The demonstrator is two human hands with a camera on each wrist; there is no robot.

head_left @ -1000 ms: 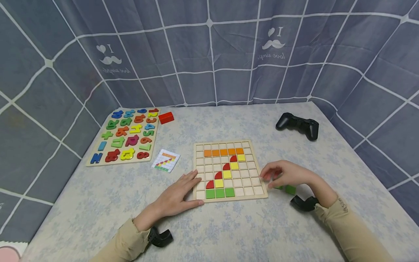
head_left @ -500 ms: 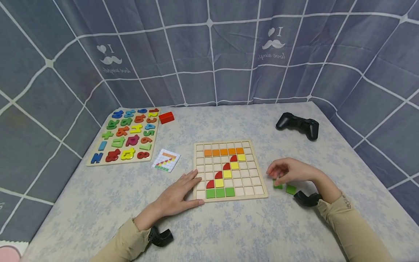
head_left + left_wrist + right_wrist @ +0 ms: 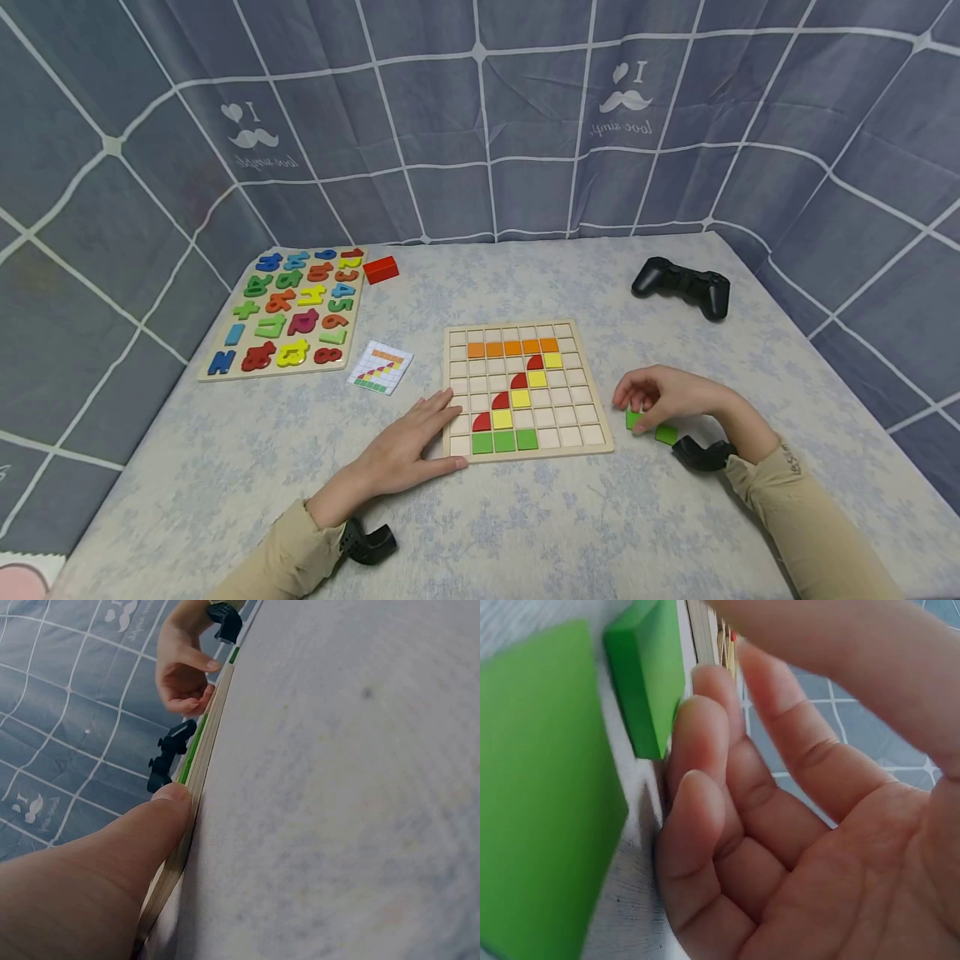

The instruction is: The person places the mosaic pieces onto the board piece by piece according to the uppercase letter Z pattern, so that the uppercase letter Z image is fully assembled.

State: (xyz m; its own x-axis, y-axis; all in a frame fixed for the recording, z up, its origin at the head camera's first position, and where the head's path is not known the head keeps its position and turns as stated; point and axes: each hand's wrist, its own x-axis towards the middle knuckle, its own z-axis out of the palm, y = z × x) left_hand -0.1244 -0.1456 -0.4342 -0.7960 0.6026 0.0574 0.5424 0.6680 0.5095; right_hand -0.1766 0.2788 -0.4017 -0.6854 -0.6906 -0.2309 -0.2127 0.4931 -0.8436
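A wooden grid board (image 3: 592,441) carries orange, yellow and green squares and red quarter-round tiles. My left hand (image 3: 397,454) rests on its left edge, fingers spread, and the left wrist view shows my thumb (image 3: 161,821) against the board's side. Right of the board, my right hand (image 3: 667,394) is bent over a green square tile (image 3: 632,418). In the right wrist view its curled fingers (image 3: 705,817) are close beside this tile (image 3: 656,682); the thumb's tip is out of frame, so a pinch cannot be confirmed. Another green tile (image 3: 665,434) lies nearer my wrist.
A small pattern card (image 3: 381,367) lies left of the board. Further back are a letter-and-number puzzle (image 3: 281,325) and a red block (image 3: 381,269). A black game controller (image 3: 682,287) sits at the back right. A tiled-pattern curtain (image 3: 480,125) encloses the table.
My right hand has drawn away from the board's right edge toward the green tiles, and its thumb has come down at the nearer one to the board. My left hand keeps its place.
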